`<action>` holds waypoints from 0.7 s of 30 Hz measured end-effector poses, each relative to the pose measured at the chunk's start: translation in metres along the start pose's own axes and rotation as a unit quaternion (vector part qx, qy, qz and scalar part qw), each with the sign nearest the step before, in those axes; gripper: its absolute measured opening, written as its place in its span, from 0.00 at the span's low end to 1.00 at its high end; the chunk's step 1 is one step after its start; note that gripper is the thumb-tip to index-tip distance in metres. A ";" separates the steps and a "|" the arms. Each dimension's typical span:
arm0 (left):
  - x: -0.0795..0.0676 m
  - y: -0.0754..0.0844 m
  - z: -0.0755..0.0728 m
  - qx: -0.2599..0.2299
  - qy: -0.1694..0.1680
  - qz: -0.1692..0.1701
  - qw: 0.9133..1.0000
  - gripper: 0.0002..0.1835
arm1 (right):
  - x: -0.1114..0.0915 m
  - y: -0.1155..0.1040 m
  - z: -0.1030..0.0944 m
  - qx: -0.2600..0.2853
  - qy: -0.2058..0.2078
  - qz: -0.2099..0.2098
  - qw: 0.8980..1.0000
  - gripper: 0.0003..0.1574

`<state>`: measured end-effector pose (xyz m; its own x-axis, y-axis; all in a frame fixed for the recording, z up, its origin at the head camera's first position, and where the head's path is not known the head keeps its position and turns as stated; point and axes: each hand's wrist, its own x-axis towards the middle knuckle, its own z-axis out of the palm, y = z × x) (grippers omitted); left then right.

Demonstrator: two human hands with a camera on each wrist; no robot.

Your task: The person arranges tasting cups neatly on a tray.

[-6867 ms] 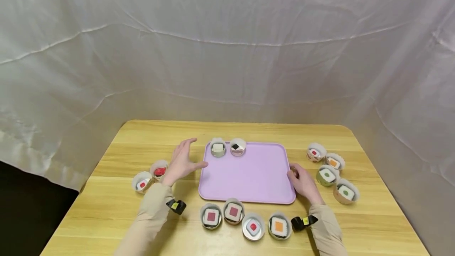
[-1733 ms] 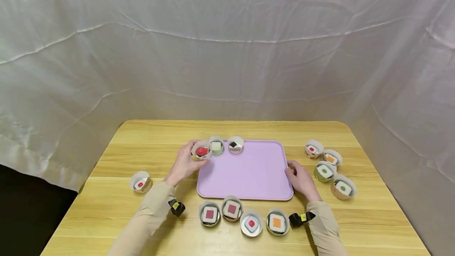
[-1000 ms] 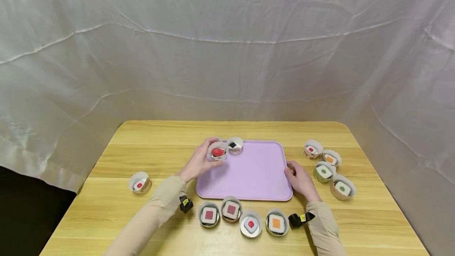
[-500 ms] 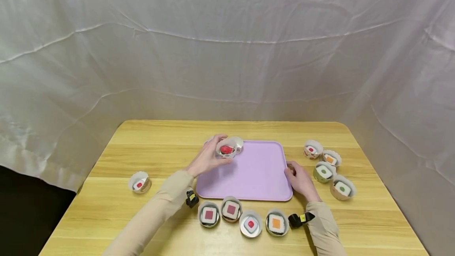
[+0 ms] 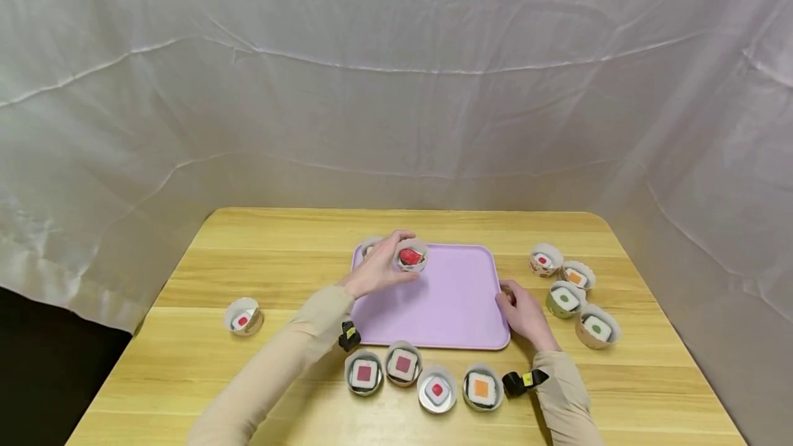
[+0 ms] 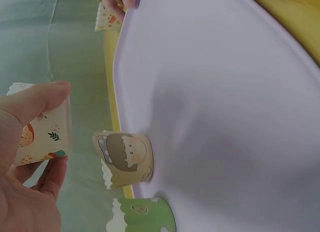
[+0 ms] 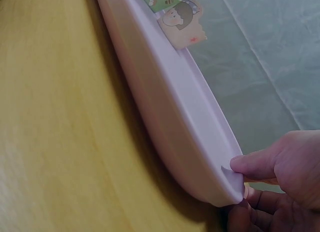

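Observation:
My left hand grips a patterned paper baking cup holding a red-topped sushi piece. It hangs over the back part of the lilac tray, apart from the surface in the left wrist view. Two cups stand at the tray's back edge: a green one, partly behind my left hand in the head view, and a tan one with a child's face, hidden there by the held cup. My right hand pinches the tray's right rim, thumb on top and fingers below.
Along the tray's front stand several cups, two with purple-centred sushi, one red-dotted and one orange-centred. Several more cups cluster right of the tray. A single cup is at the left on the wooden table.
The left hand took the red-topped cup from the table's left and carried it right, over the tray's back edge, past the green cup. The right hand stays on the tray rim.

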<state>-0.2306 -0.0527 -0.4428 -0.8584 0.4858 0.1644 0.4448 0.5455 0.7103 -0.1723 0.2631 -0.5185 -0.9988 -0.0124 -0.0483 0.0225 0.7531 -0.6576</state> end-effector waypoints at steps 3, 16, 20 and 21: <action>0.005 0.002 0.002 0.004 -0.006 0.002 1.000 0.39 | 0.000 0.000 0.000 0.001 0.000 0.000 1.000 0.26; 0.025 0.012 0.012 0.002 -0.020 0.015 1.000 0.38 | -0.001 0.000 0.000 0.005 0.002 -0.004 1.000 0.26; 0.031 0.014 0.014 0.010 -0.027 0.014 0.999 0.38 | -0.002 0.000 -0.001 0.003 0.000 0.000 1.000 0.27; 0.032 0.015 0.015 0.014 -0.029 0.012 0.999 0.38 | -0.002 0.000 -0.001 0.002 -0.001 0.000 1.000 0.27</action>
<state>-0.2475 -0.0186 -0.4374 -0.8321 0.5364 0.1409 0.4723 0.5521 0.6871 -0.1706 0.2639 -0.5176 -0.9986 -0.0135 -0.0502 0.0231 0.7508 -0.6601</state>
